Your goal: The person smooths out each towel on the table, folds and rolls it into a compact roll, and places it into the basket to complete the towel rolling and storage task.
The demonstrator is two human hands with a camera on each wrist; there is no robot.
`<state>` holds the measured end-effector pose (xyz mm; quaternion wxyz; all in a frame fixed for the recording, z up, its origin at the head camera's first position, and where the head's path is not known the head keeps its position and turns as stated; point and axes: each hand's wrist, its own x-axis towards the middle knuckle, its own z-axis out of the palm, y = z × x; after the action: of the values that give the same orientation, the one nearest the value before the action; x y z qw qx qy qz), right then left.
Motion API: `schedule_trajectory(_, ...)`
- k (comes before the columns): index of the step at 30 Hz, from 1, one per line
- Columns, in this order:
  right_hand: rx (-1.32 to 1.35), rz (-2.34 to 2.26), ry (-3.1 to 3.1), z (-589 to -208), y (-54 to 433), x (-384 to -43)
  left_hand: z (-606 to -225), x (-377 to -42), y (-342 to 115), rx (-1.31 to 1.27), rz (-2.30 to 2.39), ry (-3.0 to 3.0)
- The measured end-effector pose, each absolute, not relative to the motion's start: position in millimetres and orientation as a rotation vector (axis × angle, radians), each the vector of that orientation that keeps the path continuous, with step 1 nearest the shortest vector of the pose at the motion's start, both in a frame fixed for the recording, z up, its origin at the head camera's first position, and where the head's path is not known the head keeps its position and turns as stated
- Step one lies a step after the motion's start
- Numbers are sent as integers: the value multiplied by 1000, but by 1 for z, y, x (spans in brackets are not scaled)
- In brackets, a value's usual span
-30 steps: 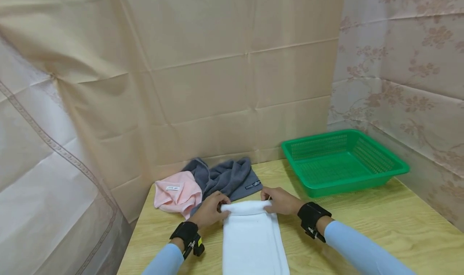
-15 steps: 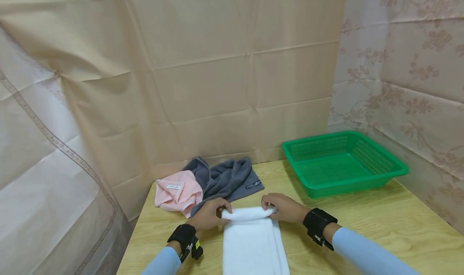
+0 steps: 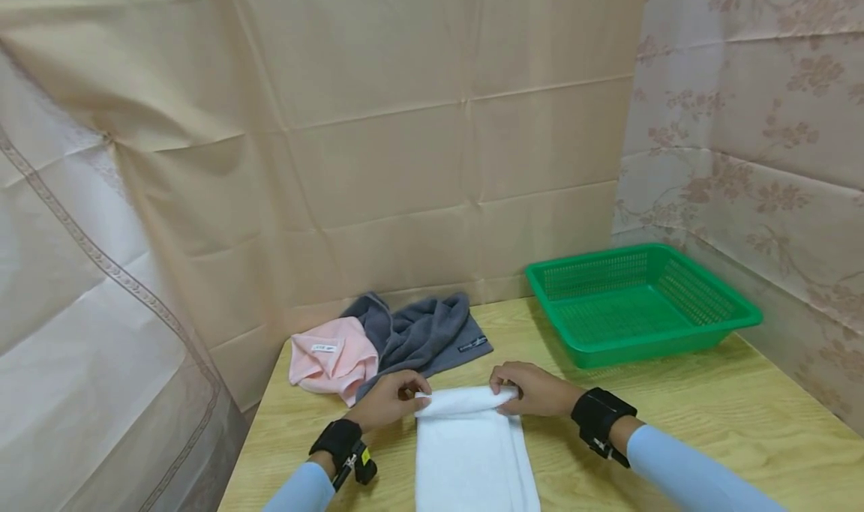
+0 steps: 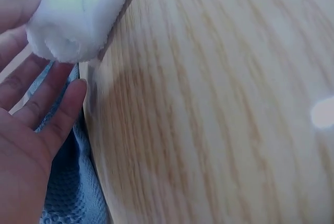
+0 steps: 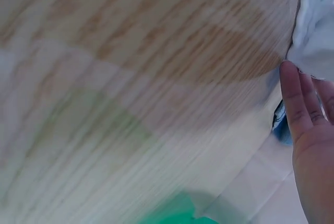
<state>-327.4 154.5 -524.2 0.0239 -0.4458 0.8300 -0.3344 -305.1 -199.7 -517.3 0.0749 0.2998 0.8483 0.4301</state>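
A white towel (image 3: 469, 459) lies as a long folded strip on the wooden table, its far end rolled into a thick roll. My left hand (image 3: 388, 401) pinches the left end of that roll between thumb and fingers. At the opposite end, my right hand (image 3: 543, 392) grips the roll in the same manner. In the left wrist view the spiral end of the white towel (image 4: 65, 36) shows above the spread lower fingers of my left hand (image 4: 26, 130). The right wrist view has the fingertips of my right hand (image 5: 313, 140) at the towel's edge.
Behind my left hand lie a crumpled pink cloth (image 3: 334, 358) with a white label and a grey towel (image 3: 425, 336). A green plastic basket (image 3: 574, 343) stands at the back right of the table (image 3: 675, 414). Hanging fabric (image 3: 432, 160) closes off the back and sides.
The rolled end has come a little nearer to me, both hands moving with it. The grey towel, pink cloth and basket have stayed in place.
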Motion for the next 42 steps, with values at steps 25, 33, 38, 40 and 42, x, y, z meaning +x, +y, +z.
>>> schedule_trajectory(25, -888, -1161, 2432, -516, 151, -323, -518, -303, -200, 779, 1320, 2408)
schedule_trajectory(33, -852, -1049, 2479, -512, 150, -323, -514, -306, -202, 787, 1284, 2307)
schedule_trajectory(38, -894, -1035, 2479, -512, 148, -322, -514, -305, -202, 807, 1165, 2350)
schedule_trajectory(40, -915, -1039, 2480, -511, 147, -322, -513, -305, -202, 828, 1114, 2383)
schedule_trajectory(42, -927, -1054, 2481, -510, 146, -324, -512, -307, -201, 847, 1074, 2412)
